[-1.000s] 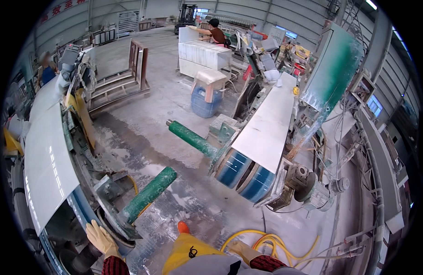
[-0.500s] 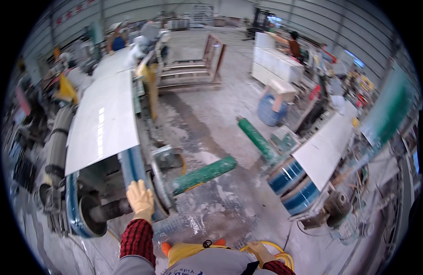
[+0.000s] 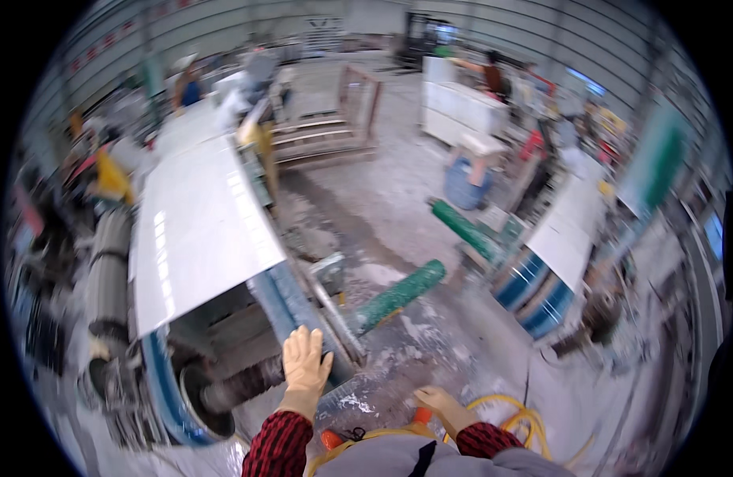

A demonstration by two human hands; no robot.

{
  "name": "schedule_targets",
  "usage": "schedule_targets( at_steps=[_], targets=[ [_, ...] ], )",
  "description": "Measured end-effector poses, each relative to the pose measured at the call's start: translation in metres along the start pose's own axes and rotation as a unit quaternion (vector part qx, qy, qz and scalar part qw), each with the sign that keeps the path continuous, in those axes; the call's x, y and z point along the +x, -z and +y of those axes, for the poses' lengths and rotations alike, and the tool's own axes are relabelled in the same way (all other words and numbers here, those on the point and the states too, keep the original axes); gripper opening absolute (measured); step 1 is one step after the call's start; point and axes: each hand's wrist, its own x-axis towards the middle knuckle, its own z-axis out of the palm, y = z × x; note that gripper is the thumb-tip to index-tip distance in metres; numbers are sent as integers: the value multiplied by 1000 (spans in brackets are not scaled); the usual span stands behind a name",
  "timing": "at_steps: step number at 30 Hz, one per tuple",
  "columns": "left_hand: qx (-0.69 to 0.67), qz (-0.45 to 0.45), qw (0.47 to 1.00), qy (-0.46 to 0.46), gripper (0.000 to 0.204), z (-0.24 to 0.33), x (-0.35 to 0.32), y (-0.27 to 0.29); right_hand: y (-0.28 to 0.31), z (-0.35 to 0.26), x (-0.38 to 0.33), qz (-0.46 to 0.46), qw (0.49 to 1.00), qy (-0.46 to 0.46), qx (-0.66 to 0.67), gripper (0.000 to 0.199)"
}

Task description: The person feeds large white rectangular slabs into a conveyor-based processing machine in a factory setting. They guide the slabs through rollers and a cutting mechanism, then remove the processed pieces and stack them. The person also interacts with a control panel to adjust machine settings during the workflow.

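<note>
My left hand (image 3: pixel 305 366), in a pale yellow glove, has its fingers stretched out over the blue belt (image 3: pixel 281 306) at the near end of the left conveyor. The fingers appear to rest on the belt; the exact contact is hidden. A large glossy white slab (image 3: pixel 203 230) lies on this conveyor, its near edge beyond my hand. Beside the hand is the dark roller shaft (image 3: pixel 243 385) between the two belts. Low in front of my body hangs my right hand (image 3: pixel 436 401), also gloved, fingers loosely extended, with nothing visible in it.
To the right stands a second conveyor with a white slab (image 3: pixel 569 230). Green rollers (image 3: pixel 402 296) jut over the wet floor between the conveyors. A yellow hose (image 3: pixel 509 401) coils by my right arm. Farther off are a blue barrel (image 3: pixel 467 184), a rack (image 3: pixel 323 139) and two people.
The view has shifted, so the left conveyor appears nearer and farther right. My left hand stays over its belt, fingers now a little more spread. My right hand has come further into view.
</note>
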Motion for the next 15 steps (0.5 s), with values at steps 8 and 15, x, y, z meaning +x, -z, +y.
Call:
schedule_targets(
  at_steps=[8, 15],
  targets=[
    [26, -39, 996, -75, 82, -19, -12, -10, 27, -62, -1, 119, 976, -59, 173, 61],
    [66, -49, 992, -93, 85, -10, -14, -19, 147, 4, 3, 317, 831, -19, 456, 60]
  ],
)
